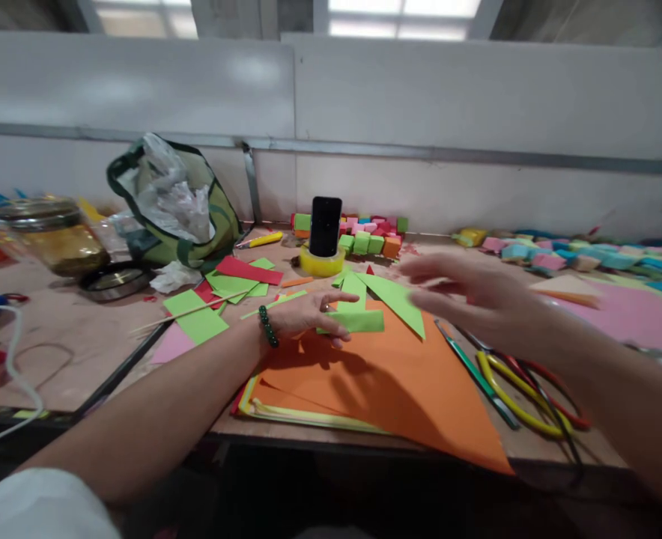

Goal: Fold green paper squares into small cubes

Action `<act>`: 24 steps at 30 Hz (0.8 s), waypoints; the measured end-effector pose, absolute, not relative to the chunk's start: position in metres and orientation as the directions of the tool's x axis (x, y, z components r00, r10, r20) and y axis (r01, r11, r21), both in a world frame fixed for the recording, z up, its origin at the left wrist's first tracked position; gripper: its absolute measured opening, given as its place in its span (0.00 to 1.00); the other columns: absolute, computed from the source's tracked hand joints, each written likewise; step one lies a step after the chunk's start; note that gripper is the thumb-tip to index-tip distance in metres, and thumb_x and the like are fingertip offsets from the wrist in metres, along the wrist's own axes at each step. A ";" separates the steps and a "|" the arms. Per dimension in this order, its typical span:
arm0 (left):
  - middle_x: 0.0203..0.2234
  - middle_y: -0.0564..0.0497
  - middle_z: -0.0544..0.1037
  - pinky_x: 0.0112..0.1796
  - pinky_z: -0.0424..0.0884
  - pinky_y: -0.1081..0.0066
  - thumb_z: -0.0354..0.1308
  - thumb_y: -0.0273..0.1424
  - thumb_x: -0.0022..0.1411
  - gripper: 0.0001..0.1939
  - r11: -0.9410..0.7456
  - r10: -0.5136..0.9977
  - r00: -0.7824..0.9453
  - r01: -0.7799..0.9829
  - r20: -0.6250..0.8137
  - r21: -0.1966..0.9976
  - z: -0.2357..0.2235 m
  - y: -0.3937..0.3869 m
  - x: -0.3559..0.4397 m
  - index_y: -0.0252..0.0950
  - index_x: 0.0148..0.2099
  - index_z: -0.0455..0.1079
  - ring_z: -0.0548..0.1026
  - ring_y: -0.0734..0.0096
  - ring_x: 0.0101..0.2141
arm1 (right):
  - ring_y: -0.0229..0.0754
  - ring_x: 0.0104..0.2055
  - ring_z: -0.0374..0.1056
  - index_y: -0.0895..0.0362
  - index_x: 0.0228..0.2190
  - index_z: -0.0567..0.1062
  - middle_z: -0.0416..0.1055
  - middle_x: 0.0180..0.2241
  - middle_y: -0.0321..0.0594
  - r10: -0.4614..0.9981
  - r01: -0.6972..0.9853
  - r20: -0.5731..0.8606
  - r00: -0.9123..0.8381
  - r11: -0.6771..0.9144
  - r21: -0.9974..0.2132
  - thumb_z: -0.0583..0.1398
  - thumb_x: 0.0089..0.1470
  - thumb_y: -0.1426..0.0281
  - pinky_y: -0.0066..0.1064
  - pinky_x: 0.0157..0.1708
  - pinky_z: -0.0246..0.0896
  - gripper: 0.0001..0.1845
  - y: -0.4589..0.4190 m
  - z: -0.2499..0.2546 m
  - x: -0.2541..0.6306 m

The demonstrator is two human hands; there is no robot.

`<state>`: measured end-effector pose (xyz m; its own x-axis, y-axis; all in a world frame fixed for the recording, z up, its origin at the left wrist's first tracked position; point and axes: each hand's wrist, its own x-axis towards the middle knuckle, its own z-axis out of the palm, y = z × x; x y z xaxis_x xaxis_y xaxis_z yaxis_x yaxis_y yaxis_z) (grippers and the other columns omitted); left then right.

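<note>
My left hand (302,316), with a dark green bead bracelet at its wrist, has a green paper strip (365,322) between its thumb and fingers, the index finger stretched out. Below it lies a large orange paper sheet (376,389) on a stack of coloured sheets. My right hand (471,292) hovers over the right side of the stack, blurred by motion, with its fingers stretched leftward and apart. A green paper triangle (401,299) lies just left of it. Beside the right forearm are a green pen-like tool (477,374) and scissors with yellow handles (525,400).
Green and red paper pieces (196,314) and thin sticks lie at left. Behind stand a phone (325,227) on a yellow tape roll (323,260), folded paper blocks (370,241), a camouflage bag (179,202) and a glass jar (55,239). Pink paper (617,314) lies right.
</note>
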<state>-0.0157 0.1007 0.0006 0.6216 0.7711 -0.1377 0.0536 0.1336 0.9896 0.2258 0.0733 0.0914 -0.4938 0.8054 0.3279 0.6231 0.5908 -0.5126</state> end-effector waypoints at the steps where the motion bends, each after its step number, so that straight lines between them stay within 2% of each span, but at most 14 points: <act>1: 0.29 0.46 0.79 0.28 0.72 0.74 0.65 0.23 0.50 0.40 0.130 0.763 0.630 0.069 -0.144 0.989 0.000 0.100 -0.015 0.34 0.64 0.55 0.80 0.67 0.28 | 0.48 0.45 0.70 0.54 0.45 0.75 0.73 0.46 0.43 0.796 0.606 0.269 -0.542 0.592 -0.530 0.62 0.50 0.59 0.36 0.39 0.67 0.21 0.082 0.084 0.216; 4: 0.26 0.47 0.79 0.24 0.70 0.76 0.65 0.23 0.49 0.43 0.148 0.765 0.622 0.088 -0.170 0.985 -0.004 0.099 -0.016 0.34 0.65 0.51 0.79 0.67 0.26 | 0.45 0.36 0.71 0.59 0.42 0.75 0.77 0.36 0.44 0.732 0.575 -0.034 -0.680 0.504 -0.644 0.66 0.42 0.63 0.31 0.32 0.64 0.23 0.113 0.056 0.186; 6: 0.26 0.48 0.79 0.24 0.71 0.76 0.64 0.23 0.48 0.48 0.186 0.784 0.588 0.086 -0.200 0.979 -0.006 0.100 -0.018 0.36 0.67 0.45 0.79 0.65 0.26 | 0.39 0.24 0.67 0.59 0.39 0.74 0.73 0.22 0.36 0.757 0.581 -0.128 -0.640 0.369 -0.725 0.67 0.38 0.65 0.28 0.22 0.57 0.23 0.130 0.037 0.173; 7: 0.26 0.48 0.79 0.23 0.71 0.75 0.65 0.23 0.48 0.50 0.203 0.800 0.561 0.083 -0.214 0.976 -0.006 0.101 -0.019 0.38 0.68 0.42 0.79 0.65 0.26 | 0.37 0.21 0.64 0.58 0.36 0.74 0.71 0.19 0.33 0.744 0.558 -0.148 -0.652 0.338 -0.758 0.68 0.36 0.65 0.27 0.20 0.53 0.21 0.136 0.030 0.170; 9: 0.25 0.49 0.78 0.23 0.71 0.74 0.65 0.22 0.47 0.51 0.225 0.844 0.487 0.060 -0.226 0.972 -0.006 0.103 -0.020 0.40 0.68 0.42 0.79 0.64 0.25 | 0.34 0.18 0.59 0.57 0.31 0.73 0.67 0.16 0.29 0.747 0.478 -0.130 -0.652 0.272 -0.835 0.68 0.34 0.65 0.26 0.19 0.49 0.18 0.142 0.019 0.169; 10: 0.25 0.49 0.78 0.23 0.72 0.74 0.66 0.22 0.46 0.49 0.234 0.872 0.437 0.022 -0.220 0.972 -0.006 0.105 -0.020 0.40 0.66 0.46 0.79 0.66 0.25 | 0.33 0.19 0.59 0.57 0.29 0.72 0.67 0.16 0.29 0.767 0.428 -0.099 -0.634 0.241 -0.871 0.69 0.34 0.65 0.25 0.19 0.49 0.18 0.143 0.014 0.170; 13: 0.26 0.49 0.78 0.26 0.72 0.76 0.67 0.21 0.46 0.30 0.213 0.950 0.268 -0.175 -0.162 0.961 -0.005 0.108 -0.017 0.33 0.53 0.66 0.77 0.74 0.24 | 0.35 0.22 0.64 0.57 0.30 0.71 0.71 0.20 0.31 0.876 0.234 -0.010 -0.482 0.118 -0.965 0.69 0.33 0.64 0.26 0.22 0.54 0.20 0.144 0.002 0.172; 15: 0.27 0.48 0.77 0.28 0.71 0.80 0.67 0.22 0.48 0.16 0.174 0.971 0.206 -0.264 -0.121 0.949 -0.006 0.109 -0.013 0.29 0.41 0.72 0.76 0.77 0.26 | 0.36 0.24 0.67 0.57 0.32 0.71 0.73 0.22 0.33 0.915 0.116 0.006 -0.403 0.057 -0.992 0.70 0.34 0.63 0.27 0.25 0.58 0.22 0.144 -0.007 0.172; 17: 0.27 0.48 0.77 0.29 0.70 0.82 0.65 0.23 0.51 0.08 0.143 0.979 0.181 -0.296 -0.091 0.944 -0.008 0.109 -0.010 0.29 0.36 0.73 0.76 0.79 0.28 | 0.37 0.26 0.69 0.57 0.33 0.71 0.74 0.24 0.33 0.923 0.057 0.016 -0.385 0.041 -0.998 0.70 0.35 0.63 0.28 0.28 0.60 0.22 0.144 -0.014 0.171; 19: 0.25 0.49 0.77 0.28 0.69 0.83 0.64 0.25 0.53 0.05 0.123 0.986 0.149 -0.318 -0.079 0.940 -0.010 0.108 -0.007 0.29 0.33 0.73 0.75 0.80 0.27 | 0.37 0.26 0.69 0.57 0.34 0.70 0.74 0.25 0.34 0.915 0.046 0.019 -0.403 0.041 -0.998 0.70 0.35 0.63 0.28 0.28 0.61 0.23 0.144 -0.018 0.171; 24: 0.22 0.50 0.75 0.26 0.68 0.83 0.63 0.26 0.54 0.05 0.102 0.992 0.100 -0.325 -0.073 0.940 -0.012 0.108 -0.003 0.30 0.29 0.71 0.73 0.81 0.24 | 0.37 0.26 0.69 0.57 0.37 0.71 0.74 0.25 0.34 0.892 0.032 -0.012 -0.452 0.003 -0.999 0.70 0.35 0.64 0.28 0.27 0.60 0.25 0.145 -0.016 0.172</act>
<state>-0.0032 0.1080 -0.0123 0.0997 0.9924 -0.0728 -0.3249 0.1016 0.9403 0.1720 0.1451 -0.0157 -0.4520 0.8919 -0.0117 0.0319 0.0031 -0.9995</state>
